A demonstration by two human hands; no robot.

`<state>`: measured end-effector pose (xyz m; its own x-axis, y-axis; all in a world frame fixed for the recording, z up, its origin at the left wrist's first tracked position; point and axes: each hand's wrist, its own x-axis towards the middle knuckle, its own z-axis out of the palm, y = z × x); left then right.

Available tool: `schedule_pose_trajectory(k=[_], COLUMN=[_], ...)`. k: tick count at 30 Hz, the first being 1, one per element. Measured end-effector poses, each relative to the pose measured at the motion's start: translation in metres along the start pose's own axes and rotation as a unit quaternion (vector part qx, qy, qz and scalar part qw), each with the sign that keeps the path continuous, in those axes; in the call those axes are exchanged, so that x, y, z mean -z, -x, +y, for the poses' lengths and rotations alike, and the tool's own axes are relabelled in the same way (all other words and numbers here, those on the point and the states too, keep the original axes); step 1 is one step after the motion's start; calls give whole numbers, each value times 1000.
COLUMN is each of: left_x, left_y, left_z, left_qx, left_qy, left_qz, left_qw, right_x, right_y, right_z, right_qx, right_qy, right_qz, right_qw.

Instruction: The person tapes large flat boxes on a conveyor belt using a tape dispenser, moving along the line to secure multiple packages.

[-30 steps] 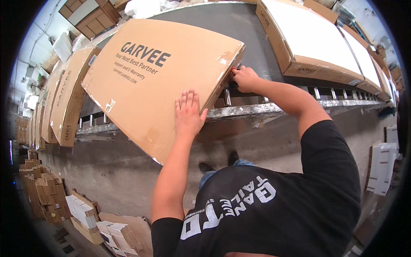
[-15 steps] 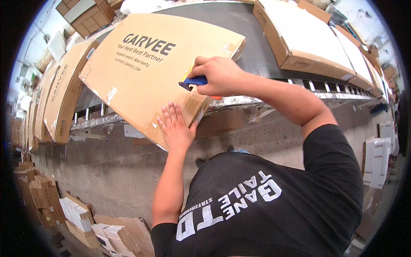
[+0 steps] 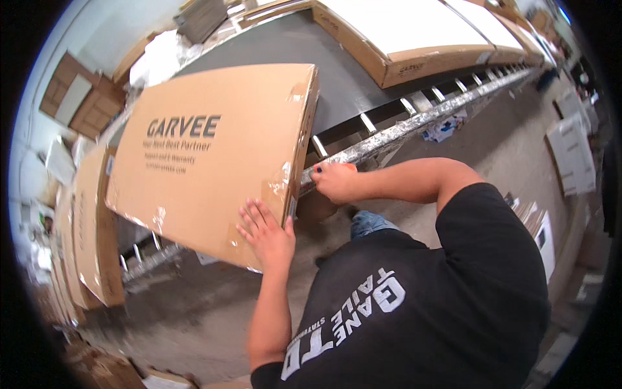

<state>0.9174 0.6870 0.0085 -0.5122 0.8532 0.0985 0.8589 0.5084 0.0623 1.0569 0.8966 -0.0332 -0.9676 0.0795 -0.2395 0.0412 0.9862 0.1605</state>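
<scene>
A large flat brown cardboard box (image 3: 194, 155) with dark print lies on the conveyor, its near corner jutting past the edge. Strips of clear tape shine at its corners and along its right side. My left hand (image 3: 267, 236) rests flat on the near right corner, fingers spread and thumb over the edge. Off the box's right side, above the conveyor's near rail, my right hand (image 3: 334, 183) is closed around a small hand tool (image 3: 352, 167). Only an orange part and a dark blue tip of it show; my fingers hide the rest.
The conveyor (image 3: 343, 78) has a dark top and metal rollers along its near rail (image 3: 389, 137). White panels in open cartons (image 3: 414, 58) lie on it at right. More brown boxes (image 3: 91, 227) stand at left. White panels (image 3: 570, 155) lean at far right.
My right hand has moved off the box top, down to its right side, with the tool. My left hand stays on the corner. The view has turned, and the box appears lower and further left.
</scene>
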Motion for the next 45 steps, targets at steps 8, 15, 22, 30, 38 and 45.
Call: schedule_pose_trajectory(k=[8, 15, 22, 30, 38, 45], left_x=[9, -9, -47, -16, -11, -13], left_y=[-81, -346, -410, -245, -171, -165], left_z=[43, 167, 201, 183, 164, 165], left_qx=[-107, -293, -213, -297, -166, -177], left_qy=[-65, -47, -49, 48, 72, 10], left_qz=[-30, 51, -87, -153, -53, -88], left_qw=[992, 954, 972, 941, 982, 980], right_x=[21, -39, -75, -104, -101, -106], right_y=[90, 124, 171, 150, 90, 49], right_z=[74, 186, 240, 258, 267, 244], right_qx=[-197, -245, -288, -212, -5, 27], right_qy=[-465, -625, -740, -875, -830, -831], right_qz=[137, 272, 216, 127, 93, 127], right_qw=[852, 689, 568, 416, 550, 541])
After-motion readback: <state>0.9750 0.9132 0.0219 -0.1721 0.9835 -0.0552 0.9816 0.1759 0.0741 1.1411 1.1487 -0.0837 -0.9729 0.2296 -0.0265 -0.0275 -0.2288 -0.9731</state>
